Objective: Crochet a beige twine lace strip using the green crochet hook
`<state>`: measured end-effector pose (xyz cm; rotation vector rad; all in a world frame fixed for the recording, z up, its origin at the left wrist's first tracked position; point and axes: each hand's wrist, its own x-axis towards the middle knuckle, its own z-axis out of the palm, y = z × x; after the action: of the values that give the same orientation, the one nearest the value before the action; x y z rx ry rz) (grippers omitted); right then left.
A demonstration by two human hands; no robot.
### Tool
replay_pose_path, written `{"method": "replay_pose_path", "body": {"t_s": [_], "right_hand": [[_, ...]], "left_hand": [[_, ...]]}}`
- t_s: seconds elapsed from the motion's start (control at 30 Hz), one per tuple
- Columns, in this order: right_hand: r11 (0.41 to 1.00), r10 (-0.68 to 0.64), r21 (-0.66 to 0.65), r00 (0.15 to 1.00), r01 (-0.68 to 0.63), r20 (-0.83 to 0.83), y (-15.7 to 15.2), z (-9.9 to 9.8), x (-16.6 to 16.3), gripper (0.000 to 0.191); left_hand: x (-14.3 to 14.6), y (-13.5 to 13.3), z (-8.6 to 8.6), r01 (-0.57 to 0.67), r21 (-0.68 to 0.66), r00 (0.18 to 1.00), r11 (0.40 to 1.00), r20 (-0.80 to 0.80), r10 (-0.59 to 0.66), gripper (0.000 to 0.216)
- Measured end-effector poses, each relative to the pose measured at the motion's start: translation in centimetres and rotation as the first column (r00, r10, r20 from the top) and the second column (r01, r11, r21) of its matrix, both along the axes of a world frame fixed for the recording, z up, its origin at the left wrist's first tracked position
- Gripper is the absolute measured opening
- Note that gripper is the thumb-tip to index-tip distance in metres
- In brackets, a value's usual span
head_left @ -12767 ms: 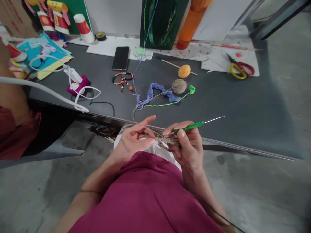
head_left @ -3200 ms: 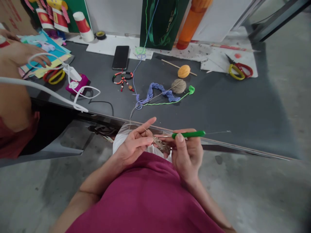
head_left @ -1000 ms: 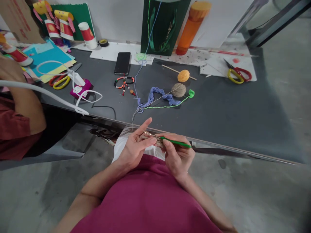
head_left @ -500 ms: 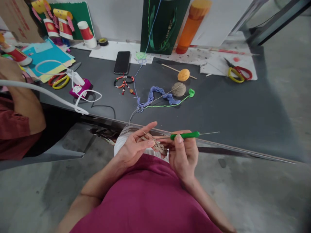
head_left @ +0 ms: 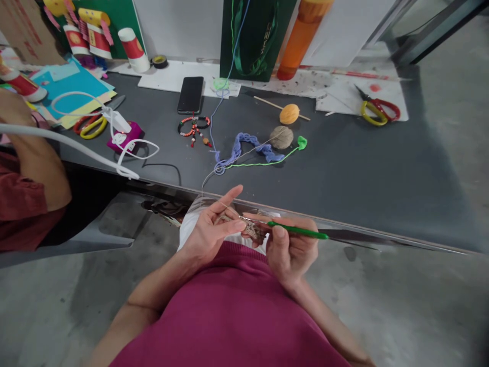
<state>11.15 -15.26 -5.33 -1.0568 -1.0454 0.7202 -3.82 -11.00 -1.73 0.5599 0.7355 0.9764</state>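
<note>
My left hand (head_left: 212,224) pinches a small beige crocheted piece (head_left: 250,230) between thumb and fingers, with the index finger raised. My right hand (head_left: 292,250) grips a green-handled crochet hook (head_left: 298,230), whose metal tip reaches into the piece. A thin pale thread (head_left: 244,158) runs from my left hand across the table to a beige yarn ball (head_left: 281,137). Part of the crocheted piece is hidden behind my fingers.
On the grey table (head_left: 362,193) lie a blue crochet chain (head_left: 244,148), a black phone (head_left: 190,95), a beaded ornament (head_left: 194,131) and red-yellow scissors (head_left: 378,112). A co-worker's arm (head_left: 34,173) and a white cable (head_left: 69,137) occupy the left.
The hook has swung from level to slanting down toward the right, and my right hand sits slightly lower. The crocheted piece stays between my hands.
</note>
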Motion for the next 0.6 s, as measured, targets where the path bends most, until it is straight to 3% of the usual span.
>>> {"method": "replay_pose_path", "body": {"t_s": [0.1,0.23,0.3,0.47,0.6], "right_hand": [[0.999,0.021,0.029,0.999,-0.022,0.042,0.4,0.7,0.1,0.005],[0.961,0.03,0.256,0.958,-0.106,0.284,1.4,1.9,-0.1,0.019],[0.946,-0.018,0.313,0.953,-0.082,0.304,1.7,2.0,-0.4,0.025],[0.991,-0.011,0.134,0.999,0.006,0.043,1.3,1.4,-1.1,0.015],[0.997,-0.037,0.062,0.999,0.036,0.018,0.8,1.3,-0.9,0.007]], "left_hand": [[0.2,-0.3,0.0,-0.025,0.058,0.997,0.998,-0.072,0.03,0.086],[0.6,-0.6,-0.1,-0.109,0.137,0.977,0.985,-0.171,0.132,0.091],[0.7,-0.6,-0.1,-0.114,0.113,0.983,0.987,-0.134,0.129,0.091],[0.6,-0.2,-0.2,-0.036,-0.001,0.999,0.999,0.001,0.036,0.091],[0.4,-0.1,-0.1,-0.019,-0.011,0.999,1.0,0.029,0.019,0.087]]}}
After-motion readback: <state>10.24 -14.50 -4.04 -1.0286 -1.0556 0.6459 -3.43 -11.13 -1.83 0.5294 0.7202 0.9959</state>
